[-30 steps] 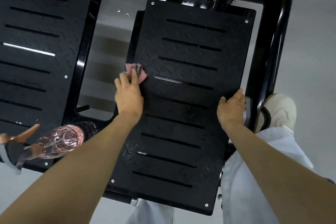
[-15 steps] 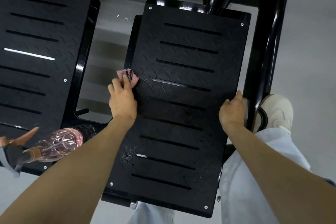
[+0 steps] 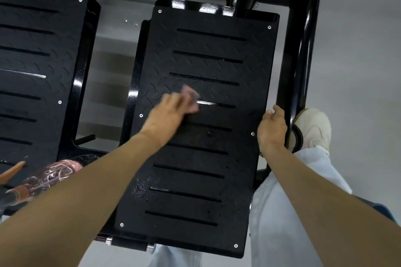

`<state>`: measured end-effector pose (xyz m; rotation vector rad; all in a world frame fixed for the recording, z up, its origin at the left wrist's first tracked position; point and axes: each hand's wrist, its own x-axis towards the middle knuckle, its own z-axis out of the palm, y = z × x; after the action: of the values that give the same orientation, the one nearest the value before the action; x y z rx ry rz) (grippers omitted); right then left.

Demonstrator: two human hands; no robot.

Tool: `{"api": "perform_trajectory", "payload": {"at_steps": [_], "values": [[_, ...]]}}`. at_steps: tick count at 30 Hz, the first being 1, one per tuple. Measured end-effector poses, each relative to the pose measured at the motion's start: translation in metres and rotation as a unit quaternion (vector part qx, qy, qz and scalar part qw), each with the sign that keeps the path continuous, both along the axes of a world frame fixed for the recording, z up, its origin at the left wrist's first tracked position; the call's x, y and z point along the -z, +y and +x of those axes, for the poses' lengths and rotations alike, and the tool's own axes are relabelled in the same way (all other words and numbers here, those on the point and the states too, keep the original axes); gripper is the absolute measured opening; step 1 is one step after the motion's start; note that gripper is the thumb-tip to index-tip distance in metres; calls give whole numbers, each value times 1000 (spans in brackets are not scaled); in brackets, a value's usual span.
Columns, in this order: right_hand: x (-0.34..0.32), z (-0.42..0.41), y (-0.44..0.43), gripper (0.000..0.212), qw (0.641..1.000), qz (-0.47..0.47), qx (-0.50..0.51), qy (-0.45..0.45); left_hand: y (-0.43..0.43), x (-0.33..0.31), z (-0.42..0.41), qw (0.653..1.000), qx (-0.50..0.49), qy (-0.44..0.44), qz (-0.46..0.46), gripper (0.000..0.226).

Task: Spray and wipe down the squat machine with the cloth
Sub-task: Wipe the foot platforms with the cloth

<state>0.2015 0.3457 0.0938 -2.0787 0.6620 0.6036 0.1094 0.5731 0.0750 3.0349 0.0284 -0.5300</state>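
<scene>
The black slotted tread-pattern footplate (image 3: 206, 67) of the squat machine fills the middle of the frame. The left hand (image 3: 167, 112) has swept from the plate's left edge in toward its centre. It is motion-blurred, arm stretched forward, and drives the small pink cloth (image 3: 191, 96) along a middle slot. So wiping is under way, with the upper rows probably left to do. Whether its fingers pinch or merely press the cloth, I cannot tell. The right hand (image 3: 272, 130) stays hooked over the plate's right edge, centre right.
</scene>
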Motion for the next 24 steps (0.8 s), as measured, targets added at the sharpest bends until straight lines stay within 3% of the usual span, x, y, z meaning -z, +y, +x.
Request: {"api": "perform_trajectory", "payload": {"at_steps": [2, 3, 5, 7, 10, 13, 15, 17, 19, 21, 23, 24], "values": [[0, 0, -2, 44, 1000, 5, 2, -5, 2, -4, 2, 976, -218, 11, 0, 86], [0, 0, -3, 44, 1000, 8, 3, -6, -4, -6, 2, 961, -277, 6, 2, 85], [-1, 1, -5, 43, 1000, 20, 9, -4, -27, -6, 3, 952, -307, 0, -9, 84], [-1, 3, -7, 44, 999, 30, 21, -1, -57, -4, 7, 968, -246, 13, -41, 89], [-1, 7, -11, 47, 999, 40, 34, 6, -91, 4, 10, 998, 11, -11, -65, 88], [2, 9, -14, 50, 998, 41, 37, 23, -84, 12, 27, 963, 261, -56, -21, 72], [5, 9, -14, 53, 998, 43, 48, 26, -68, 5, 50, 927, 373, -36, 19, 66], [6, 9, -15, 57, 997, 47, 59, 23, -58, 2, 74, 941, 330, -26, 65, 69], [6, 8, -15, 60, 996, 53, 64, 30, -63, -3, 93, 988, 144, -20, 51, 73], [3, 8, -15, 61, 996, 51, 65, 37, -81, -9, 99, 1000, 20, 1, 16, 77], [0, 10, -15, 63, 996, 47, 61, 42, -104, -10, 89, 999, 28, 22, -19, 80], [-1, 11, -15, 63, 996, 50, 62, 44, -112, -6, 79, 995, 92, 27, -34, 80]]}}
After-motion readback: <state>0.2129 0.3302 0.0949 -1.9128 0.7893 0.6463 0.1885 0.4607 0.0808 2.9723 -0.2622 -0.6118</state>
